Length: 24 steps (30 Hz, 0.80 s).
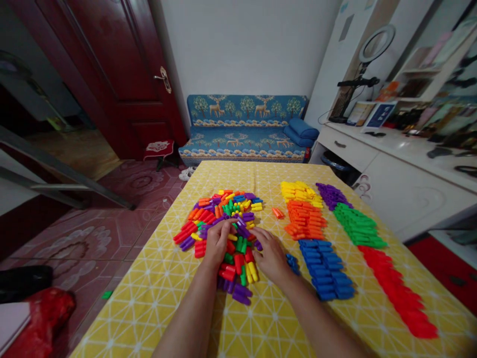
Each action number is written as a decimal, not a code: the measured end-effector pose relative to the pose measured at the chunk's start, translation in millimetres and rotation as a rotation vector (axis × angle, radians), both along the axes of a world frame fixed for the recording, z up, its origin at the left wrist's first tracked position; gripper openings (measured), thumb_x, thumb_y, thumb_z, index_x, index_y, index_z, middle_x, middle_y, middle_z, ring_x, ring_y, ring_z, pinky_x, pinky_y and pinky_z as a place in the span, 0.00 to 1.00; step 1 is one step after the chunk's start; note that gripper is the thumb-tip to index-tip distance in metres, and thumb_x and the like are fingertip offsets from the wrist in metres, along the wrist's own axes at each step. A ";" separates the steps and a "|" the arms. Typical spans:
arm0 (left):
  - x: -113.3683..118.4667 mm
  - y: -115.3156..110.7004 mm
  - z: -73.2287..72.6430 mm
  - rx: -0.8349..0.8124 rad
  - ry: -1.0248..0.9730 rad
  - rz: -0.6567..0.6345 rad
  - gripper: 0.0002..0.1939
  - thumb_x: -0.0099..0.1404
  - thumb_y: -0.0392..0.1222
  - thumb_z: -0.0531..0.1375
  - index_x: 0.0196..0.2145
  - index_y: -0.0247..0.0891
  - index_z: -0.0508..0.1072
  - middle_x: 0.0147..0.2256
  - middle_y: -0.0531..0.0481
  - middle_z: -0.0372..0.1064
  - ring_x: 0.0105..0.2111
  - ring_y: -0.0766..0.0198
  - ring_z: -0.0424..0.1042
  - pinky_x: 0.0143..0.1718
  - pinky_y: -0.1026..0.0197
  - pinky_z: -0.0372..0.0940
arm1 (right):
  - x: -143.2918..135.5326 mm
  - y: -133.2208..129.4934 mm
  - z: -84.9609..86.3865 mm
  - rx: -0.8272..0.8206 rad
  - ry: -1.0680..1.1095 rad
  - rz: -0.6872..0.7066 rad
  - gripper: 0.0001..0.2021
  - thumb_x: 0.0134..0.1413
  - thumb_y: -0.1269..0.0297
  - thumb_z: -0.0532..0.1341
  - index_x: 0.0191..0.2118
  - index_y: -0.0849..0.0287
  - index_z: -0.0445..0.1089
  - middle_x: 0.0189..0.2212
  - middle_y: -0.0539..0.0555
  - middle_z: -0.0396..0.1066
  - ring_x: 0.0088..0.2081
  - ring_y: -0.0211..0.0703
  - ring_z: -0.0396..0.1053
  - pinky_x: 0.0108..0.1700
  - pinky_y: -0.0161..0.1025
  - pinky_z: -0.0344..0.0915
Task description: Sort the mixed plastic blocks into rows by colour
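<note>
A mixed pile of small plastic toy building pieces [208,219], in red, orange, yellow, green, blue and purple, lies on the table's left half. My left hand [219,241] rests over the middle of the pile, its fingers bent together at a purple piece [242,228]; what they pinch is partly hidden. At the pile's right edge, my right hand [271,253] has its fingers stretched and slightly apart, touching the pieces. Just beyond its thumb side lies a loose orange piece [278,213]. A few blue pieces [292,263] show beside the right wrist.
Sorted groups lie to the right: yellow [301,193], orange [305,220], blue [326,269], purple [333,196], green [358,226] and red [397,291]. A yellow patterned cloth [160,308] covers the table. Behind it stands a blue sofa [246,136]; a white dresser [417,169] is right.
</note>
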<state>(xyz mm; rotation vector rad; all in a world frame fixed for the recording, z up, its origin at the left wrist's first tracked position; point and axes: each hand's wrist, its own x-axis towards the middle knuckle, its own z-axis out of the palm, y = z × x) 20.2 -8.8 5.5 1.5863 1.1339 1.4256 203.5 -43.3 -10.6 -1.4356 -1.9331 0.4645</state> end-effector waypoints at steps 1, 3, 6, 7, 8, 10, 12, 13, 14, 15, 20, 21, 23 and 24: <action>-0.2 0.4 -0.5 0.004 0.009 0.000 0.25 0.69 0.57 0.51 0.43 0.35 0.79 0.27 0.49 0.71 0.29 0.63 0.72 0.31 0.63 0.66 | -1.0 -0.5 -2.1 0.004 0.010 -0.009 0.30 0.45 0.78 0.58 0.56 0.53 0.68 0.56 0.56 0.67 0.59 0.50 0.62 0.63 0.53 0.58; -0.6 1.2 -2.2 0.014 0.027 -0.003 0.25 0.70 0.56 0.50 0.43 0.35 0.79 0.27 0.49 0.71 0.28 0.64 0.72 0.31 0.64 0.66 | -3.1 -3.0 -3.4 0.024 0.054 -0.027 0.28 0.47 0.77 0.58 0.56 0.54 0.69 0.56 0.56 0.67 0.59 0.50 0.63 0.62 0.52 0.59; -1.0 1.9 -4.3 0.018 0.042 0.002 0.25 0.71 0.55 0.49 0.42 0.36 0.79 0.27 0.49 0.71 0.29 0.64 0.72 0.31 0.64 0.66 | -2.9 -7.3 4.3 0.097 0.151 -0.045 0.23 0.51 0.75 0.56 0.53 0.53 0.70 0.54 0.55 0.68 0.57 0.47 0.65 0.61 0.49 0.61; -1.0 1.8 -4.4 0.015 0.043 0.003 0.25 0.71 0.55 0.49 0.42 0.36 0.79 0.27 0.49 0.71 0.29 0.64 0.72 0.31 0.63 0.66 | -0.5 -8.0 9.3 0.128 0.175 -0.051 0.21 0.53 0.74 0.56 0.52 0.53 0.71 0.53 0.55 0.69 0.56 0.46 0.66 0.60 0.48 0.63; -1.0 1.7 -4.2 0.010 0.043 0.004 0.25 0.71 0.55 0.49 0.42 0.35 0.79 0.27 0.49 0.71 0.29 0.64 0.72 0.31 0.63 0.66 | 3.8 -8.0 15.1 0.163 0.189 -0.062 0.19 0.55 0.74 0.55 0.50 0.53 0.71 0.52 0.55 0.70 0.55 0.46 0.67 0.58 0.48 0.64; -0.8 1.1 -3.2 0.005 0.042 0.003 0.25 0.71 0.55 0.49 0.42 0.35 0.79 0.27 0.48 0.71 0.29 0.64 0.72 0.31 0.63 0.66 | 18.2 -5.3 27.6 0.237 0.171 -0.109 0.16 0.57 0.72 0.54 0.47 0.53 0.72 0.48 0.55 0.72 0.52 0.46 0.68 0.56 0.47 0.65; -0.6 0.7 -2.2 0.006 0.038 0.004 0.25 0.71 0.55 0.49 0.42 0.35 0.79 0.27 0.49 0.71 0.29 0.64 0.72 0.31 0.63 0.66 | 38.7 1.0 38.2 0.272 0.069 -0.181 0.15 0.57 0.72 0.54 0.46 0.54 0.73 0.45 0.55 0.74 0.50 0.47 0.69 0.54 0.47 0.65; -0.5 0.6 -2.0 0.007 0.036 0.006 0.25 0.70 0.56 0.50 0.42 0.35 0.79 0.27 0.49 0.71 0.29 0.63 0.72 0.31 0.63 0.66 | 49.8 5.1 42.0 0.254 -0.012 -0.216 0.15 0.56 0.73 0.54 0.46 0.55 0.73 0.44 0.55 0.74 0.49 0.48 0.69 0.54 0.48 0.65; -0.5 0.7 -2.1 0.007 0.034 0.007 0.25 0.70 0.56 0.50 0.42 0.35 0.79 0.27 0.48 0.71 0.29 0.63 0.72 0.31 0.63 0.66 | 60.3 9.5 44.7 0.210 -0.104 -0.246 0.16 0.55 0.73 0.55 0.46 0.55 0.74 0.43 0.56 0.74 0.48 0.49 0.69 0.52 0.48 0.65; -0.5 0.8 -2.3 0.003 0.030 0.006 0.25 0.70 0.56 0.50 0.42 0.35 0.79 0.27 0.48 0.71 0.29 0.63 0.72 0.31 0.63 0.66 | 69.5 13.8 46.3 0.147 -0.195 -0.270 0.16 0.54 0.73 0.57 0.46 0.56 0.74 0.43 0.56 0.74 0.47 0.50 0.69 0.51 0.48 0.65; -0.6 1.6 -3.7 -0.018 0.001 -0.008 0.26 0.70 0.57 0.50 0.41 0.35 0.79 0.27 0.48 0.71 0.29 0.62 0.72 0.30 0.63 0.65 | 84.2 24.8 42.0 -0.033 -0.451 -0.310 0.17 0.48 0.69 0.65 0.46 0.55 0.75 0.41 0.58 0.73 0.46 0.53 0.69 0.46 0.45 0.65; -0.5 1.6 -3.7 -0.021 -0.006 -0.010 0.26 0.70 0.57 0.50 0.41 0.35 0.79 0.27 0.48 0.70 0.29 0.62 0.72 0.30 0.63 0.65 | 81.9 24.2 39.8 -0.021 -0.479 -0.303 0.17 0.47 0.69 0.66 0.46 0.53 0.75 0.40 0.57 0.73 0.46 0.53 0.69 0.46 0.44 0.65; -0.4 1.5 -3.5 -0.022 -0.016 -0.010 0.26 0.69 0.57 0.51 0.41 0.35 0.80 0.27 0.48 0.70 0.29 0.62 0.72 0.30 0.63 0.65 | 75.9 21.0 35.9 0.022 -0.524 -0.285 0.17 0.47 0.70 0.66 0.45 0.51 0.75 0.39 0.56 0.74 0.46 0.52 0.69 0.45 0.44 0.65; -0.3 1.5 -3.4 -0.019 -0.017 -0.009 0.26 0.69 0.57 0.51 0.41 0.35 0.80 0.27 0.48 0.70 0.29 0.62 0.72 0.30 0.63 0.65 | 73.0 18.7 34.4 0.041 -0.539 -0.276 0.18 0.47 0.71 0.66 0.46 0.51 0.75 0.40 0.55 0.74 0.45 0.52 0.69 0.45 0.44 0.65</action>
